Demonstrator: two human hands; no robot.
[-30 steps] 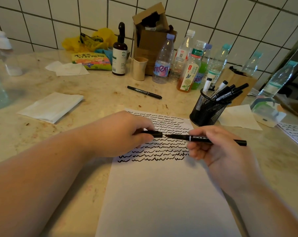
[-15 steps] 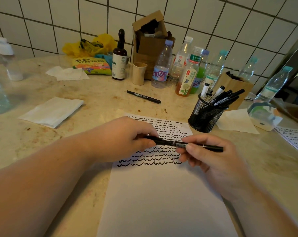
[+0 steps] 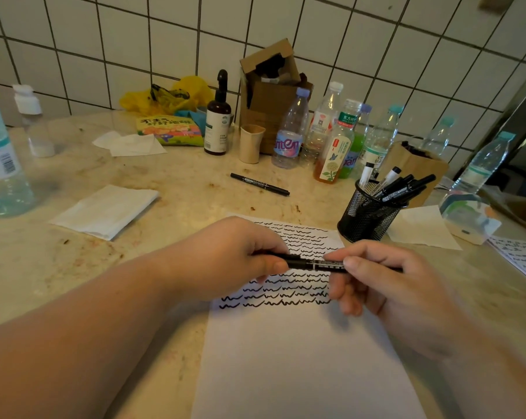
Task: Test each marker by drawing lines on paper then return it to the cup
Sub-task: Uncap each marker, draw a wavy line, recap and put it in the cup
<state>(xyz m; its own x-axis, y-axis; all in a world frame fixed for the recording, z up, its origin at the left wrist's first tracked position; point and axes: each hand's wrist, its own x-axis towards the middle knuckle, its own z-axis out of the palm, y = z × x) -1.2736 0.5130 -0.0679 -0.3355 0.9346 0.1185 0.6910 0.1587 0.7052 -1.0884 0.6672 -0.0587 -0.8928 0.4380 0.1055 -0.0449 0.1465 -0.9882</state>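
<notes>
Gripping a black marker (image 3: pixel 314 264) at both ends, the two hands hold it level above the sheet of paper (image 3: pixel 301 358). Left hand (image 3: pixel 225 261): fingers curled around the marker's left end, thumb pressed on top. Right hand (image 3: pixel 385 285): thumb and forefinger pinched on the barrel's right part, the remaining fingers folded beneath; a short black tip shows beyond the knuckles. Whether the cap sits fully home cannot be told, since the fingers cover the joint.

Paper: lying flat on the beige stone counter (image 3: pixel 74 267), its upper part filled with rows of wavy black lines, its lower part blank. The marker hangs over the lower rows of lines.

Mesh cup (image 3: pixel 366 217): black, standing just beyond the paper's upper right corner, holding several markers with black and white caps that lean to the right. A loose marker (image 3: pixel 259 184) lies on the counter beyond the paper, well apart from the cup.

Background: a folded napkin (image 3: pixel 104 210) to the left, a dark pump bottle (image 3: pixel 217 122), a small beige tumbler (image 3: pixel 251 143), a cardboard box (image 3: pixel 271 95) and a cluster of plastic bottles (image 3: pixel 331 137) against the tiled wall. At the right edge lies a second sheet (image 3: pixel 524 258) with wavy lines.
</notes>
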